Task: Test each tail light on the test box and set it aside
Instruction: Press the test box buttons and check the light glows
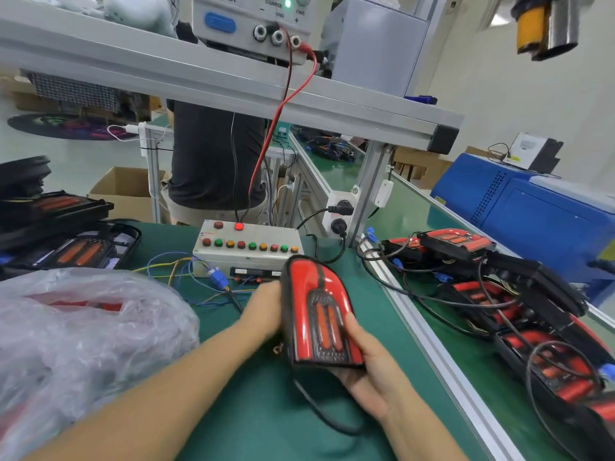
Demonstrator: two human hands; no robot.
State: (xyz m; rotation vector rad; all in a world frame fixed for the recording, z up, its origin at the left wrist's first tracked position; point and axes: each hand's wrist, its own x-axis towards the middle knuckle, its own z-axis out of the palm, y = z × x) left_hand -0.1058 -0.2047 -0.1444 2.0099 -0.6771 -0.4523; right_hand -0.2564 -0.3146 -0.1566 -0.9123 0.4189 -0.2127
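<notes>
A red tail light (316, 304) with a dark centre panel and orange strips is held upright over the green mat, lens facing me. My left hand (264, 306) grips its left edge, partly hidden behind it. My right hand (366, 364) cups its lower right corner, thumb on the lens. Its black cable (319, 410) loops down onto the mat. The grey test box (248, 249), with a row of coloured buttons and one lit red lamp, sits just behind the light. A blue connector (218, 277) with coloured wires lies in front of the box.
A crumpled clear plastic bag (83, 334) fills the left foreground. Several tail lights are stacked at far left (66, 247) and piled with cables on the right table (519, 311). An aluminium rail (429, 341) divides the tables. A power supply (253, 21) sits overhead; a person (213, 154) stands behind.
</notes>
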